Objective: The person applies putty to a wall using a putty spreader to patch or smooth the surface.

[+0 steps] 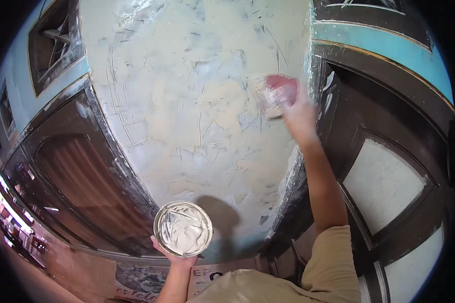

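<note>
A round tin rests in my left hand, which grips it from below with the thumb up its side. Inside lies off-white putty, ridged and swirled. My right arm reaches up and forward to the wall, which is patchy cream and grey with smears and scratches. My right hand, smeared by motion, is closed on a red putty spreader. Pale putty coats part of the spreader's face. Its blade is at the wall's upper right, close to the dark frame; exact contact is blurred.
A dark door with pale panels stands close on the right. To the left is a dark-framed window or door with a brown curtain behind glass. Printed sheets cover the floor below. Turquoise bands run above the frames.
</note>
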`<state>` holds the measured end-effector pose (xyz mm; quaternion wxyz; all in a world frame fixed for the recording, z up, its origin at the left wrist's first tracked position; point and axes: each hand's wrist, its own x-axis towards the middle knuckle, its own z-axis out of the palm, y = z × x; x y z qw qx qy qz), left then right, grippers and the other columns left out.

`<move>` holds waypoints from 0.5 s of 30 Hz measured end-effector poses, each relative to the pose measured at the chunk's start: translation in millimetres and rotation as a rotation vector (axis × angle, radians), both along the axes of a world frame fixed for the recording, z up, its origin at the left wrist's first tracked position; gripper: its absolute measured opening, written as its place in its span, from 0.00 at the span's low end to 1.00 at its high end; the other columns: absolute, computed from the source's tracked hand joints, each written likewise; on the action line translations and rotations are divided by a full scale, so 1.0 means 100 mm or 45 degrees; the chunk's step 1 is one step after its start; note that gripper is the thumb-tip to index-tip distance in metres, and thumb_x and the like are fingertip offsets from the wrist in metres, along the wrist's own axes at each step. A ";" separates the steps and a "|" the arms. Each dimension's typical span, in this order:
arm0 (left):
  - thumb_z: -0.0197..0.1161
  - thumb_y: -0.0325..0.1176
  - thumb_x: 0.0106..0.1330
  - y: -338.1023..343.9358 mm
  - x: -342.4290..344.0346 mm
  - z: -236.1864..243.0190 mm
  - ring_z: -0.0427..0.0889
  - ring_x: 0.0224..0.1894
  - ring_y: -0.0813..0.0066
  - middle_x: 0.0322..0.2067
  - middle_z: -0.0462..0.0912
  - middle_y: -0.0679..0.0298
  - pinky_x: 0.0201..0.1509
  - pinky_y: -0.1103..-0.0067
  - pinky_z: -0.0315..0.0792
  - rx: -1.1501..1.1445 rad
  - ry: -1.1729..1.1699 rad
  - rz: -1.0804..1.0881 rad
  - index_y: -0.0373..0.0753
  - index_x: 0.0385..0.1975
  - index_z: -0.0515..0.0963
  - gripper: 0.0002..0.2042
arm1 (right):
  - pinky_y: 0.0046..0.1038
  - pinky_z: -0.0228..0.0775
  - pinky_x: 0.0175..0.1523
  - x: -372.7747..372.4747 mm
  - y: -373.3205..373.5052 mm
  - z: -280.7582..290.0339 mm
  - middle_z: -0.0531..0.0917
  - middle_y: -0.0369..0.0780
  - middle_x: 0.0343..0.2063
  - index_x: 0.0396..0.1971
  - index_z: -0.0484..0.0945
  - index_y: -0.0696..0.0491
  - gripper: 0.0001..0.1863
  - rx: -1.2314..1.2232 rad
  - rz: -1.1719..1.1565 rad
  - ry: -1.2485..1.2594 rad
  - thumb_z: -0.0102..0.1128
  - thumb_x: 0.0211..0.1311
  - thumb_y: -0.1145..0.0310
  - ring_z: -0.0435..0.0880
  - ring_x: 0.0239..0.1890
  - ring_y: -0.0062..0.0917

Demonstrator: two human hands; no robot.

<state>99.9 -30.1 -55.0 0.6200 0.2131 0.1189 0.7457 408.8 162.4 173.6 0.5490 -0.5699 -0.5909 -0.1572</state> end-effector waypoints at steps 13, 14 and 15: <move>0.45 0.75 0.55 0.04 0.30 -0.05 0.62 0.66 0.52 0.68 0.60 0.60 0.67 0.52 0.60 -0.021 -0.097 -0.034 0.50 0.67 0.61 0.45 | 0.49 0.71 0.44 0.11 0.16 -0.13 0.81 0.56 0.36 0.48 0.69 0.53 0.27 -0.287 0.077 -0.430 0.57 0.62 0.45 0.80 0.38 0.54; 0.46 0.75 0.55 0.05 0.33 -0.07 0.62 0.66 0.52 0.68 0.60 0.60 0.67 0.52 0.60 0.009 -0.086 -0.053 0.50 0.67 0.61 0.45 | 0.49 0.71 0.44 0.21 0.20 -0.12 0.81 0.56 0.36 0.48 0.69 0.53 0.27 -0.287 0.082 -0.432 0.57 0.62 0.45 0.80 0.38 0.54; 0.46 0.75 0.55 0.04 0.37 -0.08 0.62 0.66 0.52 0.68 0.60 0.60 0.67 0.52 0.60 0.008 -0.087 -0.047 0.50 0.67 0.61 0.45 | 0.49 0.71 0.44 0.37 0.26 -0.09 0.80 0.56 0.36 0.48 0.69 0.53 0.27 -0.158 0.043 -0.201 0.57 0.62 0.45 0.80 0.38 0.54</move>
